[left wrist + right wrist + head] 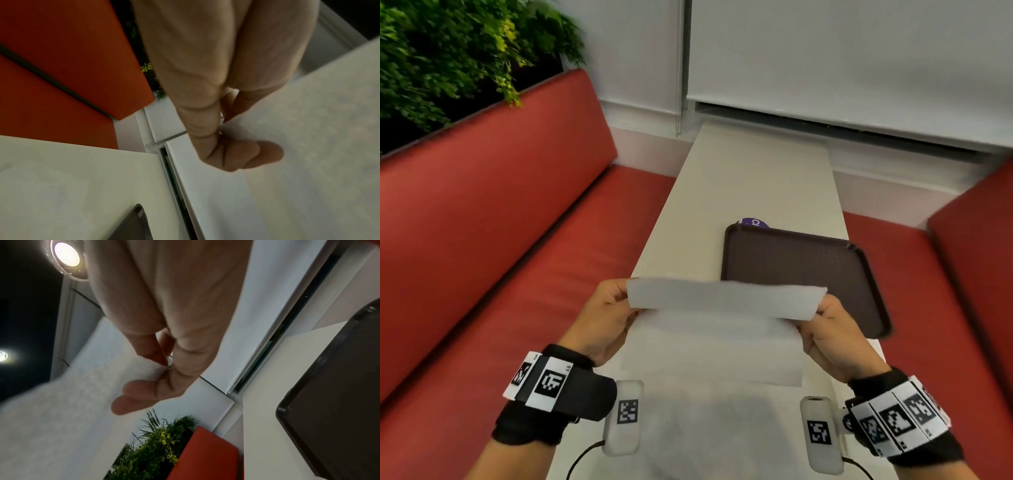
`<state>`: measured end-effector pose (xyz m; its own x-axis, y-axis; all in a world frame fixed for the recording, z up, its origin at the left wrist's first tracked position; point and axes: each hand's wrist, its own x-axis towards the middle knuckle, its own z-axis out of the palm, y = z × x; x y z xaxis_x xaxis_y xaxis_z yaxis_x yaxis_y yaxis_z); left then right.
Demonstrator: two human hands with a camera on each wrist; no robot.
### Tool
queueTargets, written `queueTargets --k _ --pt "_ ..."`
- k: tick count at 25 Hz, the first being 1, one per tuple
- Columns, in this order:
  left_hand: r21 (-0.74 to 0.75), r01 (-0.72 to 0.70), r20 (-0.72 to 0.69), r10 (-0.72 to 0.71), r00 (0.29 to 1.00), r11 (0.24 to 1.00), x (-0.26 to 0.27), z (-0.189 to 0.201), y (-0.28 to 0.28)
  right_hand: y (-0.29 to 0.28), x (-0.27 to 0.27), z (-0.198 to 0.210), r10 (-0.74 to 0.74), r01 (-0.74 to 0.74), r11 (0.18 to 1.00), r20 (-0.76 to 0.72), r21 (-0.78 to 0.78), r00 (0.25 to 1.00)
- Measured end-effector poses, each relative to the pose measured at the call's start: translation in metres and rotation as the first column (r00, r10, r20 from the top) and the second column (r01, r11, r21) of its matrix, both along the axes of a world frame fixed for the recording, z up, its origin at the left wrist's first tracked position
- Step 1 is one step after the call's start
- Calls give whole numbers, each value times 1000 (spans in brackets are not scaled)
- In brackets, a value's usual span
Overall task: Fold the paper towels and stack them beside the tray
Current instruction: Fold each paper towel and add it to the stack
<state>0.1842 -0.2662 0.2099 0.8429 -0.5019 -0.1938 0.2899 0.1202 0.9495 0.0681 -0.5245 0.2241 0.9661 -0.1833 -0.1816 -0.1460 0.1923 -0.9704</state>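
Note:
A white paper towel is held up over the near part of the long white table, its top strip bent over toward me. My left hand pinches the towel's upper left corner; in the left wrist view the fingers curl onto the towel. My right hand pinches the upper right corner, and the right wrist view shows thumb and fingers closed on the towel. The dark brown tray lies on the table just beyond and right of the towel.
A purple round item peeks out behind the tray's far edge. Red bench seats flank the table on both sides. Green plants stand behind the left bench. A white wall and window blind close off the far end.

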Motion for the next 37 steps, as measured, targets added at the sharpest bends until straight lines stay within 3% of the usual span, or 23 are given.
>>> queueTargets --k 2,5,8,11,14,17,22,25,26,27,28,30,32,34,37 --pt "39 -9 -33 11 999 999 0 1 -2 -6 -5 -4 -51 53 997 -41 56 998" --pt "-16 52 -117 -53 992 999 -3 -4 -12 -13 -22 -9 -164 173 981 -102 87 981" --pt "193 247 -32 -246 969 949 -13 -22 -46 -29 -57 -40 -286 264 937 -72 -227 955" --pt "447 231 127 -317 940 864 -27 -49 -101 -48 -107 -80 -465 395 853 -155 -341 871" --pt "563 250 296 -475 829 788 -47 -85 -193 -68 -169 -114 -655 544 741 -246 -394 714" --pt "619 294 397 -614 683 728 -73 -122 -277 -88 -203 -139 -742 584 663 -305 -469 597" --pt "812 272 297 -767 568 516 -76 -182 -349 -126 -198 -175 -760 507 644 -400 -573 513" --pt "941 256 98 -905 415 219 -77 -192 -359 -137 -190 -197 -672 315 719 -504 -619 543" --pt "955 243 60 -916 396 168 -77 -193 -358 -136 -190 -199 -639 237 738 -542 -632 547" --pt "955 230 79 -910 406 185 -76 -190 -354 -135 -191 -198 -626 174 733 -551 -658 551" --pt "938 229 136 -882 450 261 -72 -189 -343 -131 -192 -195 -631 120 702 -534 -702 563" --pt "850 216 277 -757 591 480 -58 -176 -305 -119 -188 -182 -644 49 604 -451 -796 618" --pt "784 208 249 -603 758 585 -45 -158 -240 -98 -173 -171 -570 -19 574 -416 -819 708" --pt "796 199 147 -501 853 572 -42 -144 -157 -67 -147 -167 -432 -102 588 -419 -802 799" --pt "863 188 0 -371 929 470 -63 -139 -40 -19 -104 -171 -134 -249 549 -378 -798 916"
